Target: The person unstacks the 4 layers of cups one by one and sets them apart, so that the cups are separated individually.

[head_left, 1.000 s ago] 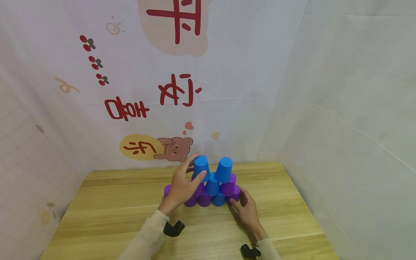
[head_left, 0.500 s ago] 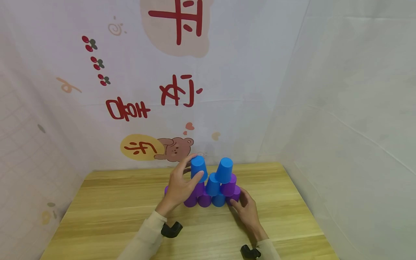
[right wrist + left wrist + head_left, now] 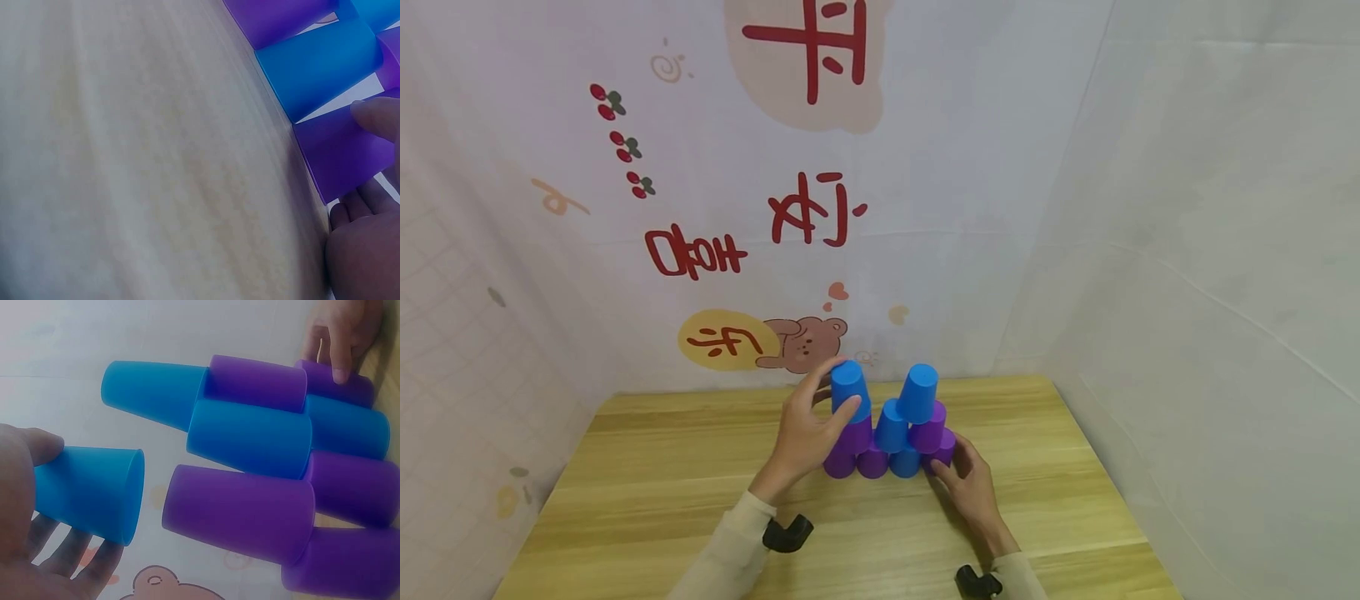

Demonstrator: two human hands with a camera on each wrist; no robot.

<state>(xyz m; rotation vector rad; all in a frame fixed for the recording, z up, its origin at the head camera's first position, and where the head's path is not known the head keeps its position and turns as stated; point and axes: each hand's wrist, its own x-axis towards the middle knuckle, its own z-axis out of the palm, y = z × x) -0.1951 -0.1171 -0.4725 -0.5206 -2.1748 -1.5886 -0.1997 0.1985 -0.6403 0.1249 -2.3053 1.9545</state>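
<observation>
Upside-down plastic cups form a stacked pyramid on the table. My left hand (image 3: pixel 793 433) grips a blue cup (image 3: pixel 848 390) between thumb and fingers, at the height of the third row. In the left wrist view that held cup (image 3: pixel 94 497) is apart from the purple cup (image 3: pixel 240 512) below it. At the lower right, my right hand (image 3: pixel 974 487) holds the end purple cup (image 3: pixel 942 448) of the bottom row, thumb in front and fingers behind. Another blue cup (image 3: pixel 918 394) tops the right side, above a blue cup (image 3: pixel 892 427) and a purple cup (image 3: pixel 928 428).
The bottom row also shows a blue cup (image 3: pixel 905 462) and purple cups, one (image 3: pixel 872 463) near its middle. Wooden tabletop (image 3: pixel 677 467) extends around the stack. A white printed cloth (image 3: pixel 940 250) hangs close behind, with white sheets at both sides.
My left hand has moved left with the blue cup, widening the gap to the other top blue cup. It now covers the bottom row's left end. My right hand stays put.
</observation>
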